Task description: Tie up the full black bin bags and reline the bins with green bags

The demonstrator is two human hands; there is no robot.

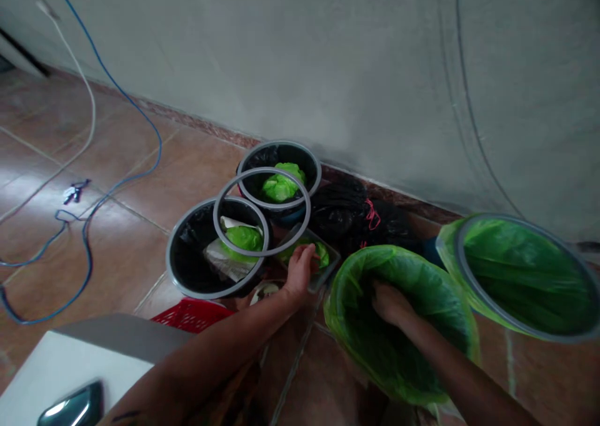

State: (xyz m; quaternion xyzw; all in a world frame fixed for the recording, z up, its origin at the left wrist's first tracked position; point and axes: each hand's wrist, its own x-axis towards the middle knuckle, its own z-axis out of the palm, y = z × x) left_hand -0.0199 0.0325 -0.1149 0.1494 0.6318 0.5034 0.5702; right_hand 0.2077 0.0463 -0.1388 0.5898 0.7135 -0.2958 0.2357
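My left hand (300,270) reaches forward to a clear plastic tray (328,270) holding crumpled green material; its fingers curl on the tray's contents. A loose grey ring (220,238) lies across two black-lined bins. My right hand (391,304) is inside a bin lined with a green bag (356,270), fingers bent down against the liner. What those fingers grip is hidden.
Two black-lined bins (175,270) (313,163) hold crumpled green bags. A green-lined bin with a grey rim (510,323) stands at right. Black bags (347,210) lie by the wall. A red basket (190,317), white box (65,363), and blue and white cables (89,226) lie left.
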